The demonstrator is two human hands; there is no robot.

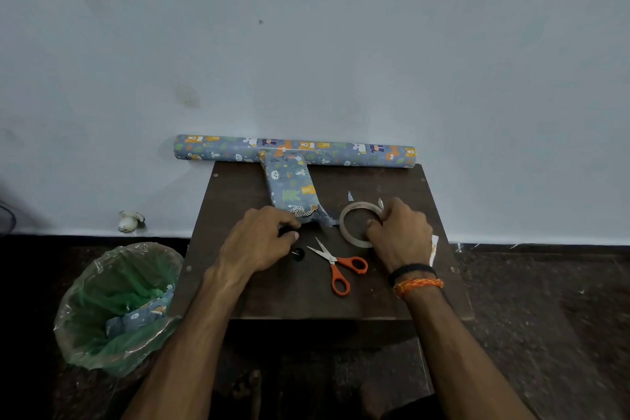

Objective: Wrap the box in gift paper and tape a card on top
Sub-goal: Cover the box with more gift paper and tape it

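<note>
Box (291, 186) at table (375, 297) centre: body wrapped, near end flap unsealed. Left hand (259, 242) pinches that end; right hand (400, 232) grips tape roll (354, 215). Card untaped.

Table (341, 297): dark wood, matt and scuffed. Wrapped box (291, 186) and paper roll (341, 152): smooth printed paper with a slight sheen. Tape roll (344, 227): translucent glossy plastic. Scissors (335, 264): bright metal blades, smooth orange plastic handles. Bin liner (112, 293): thin, crinkled, shiny green plastic film. Wall (306, 44): matt paint.
</note>
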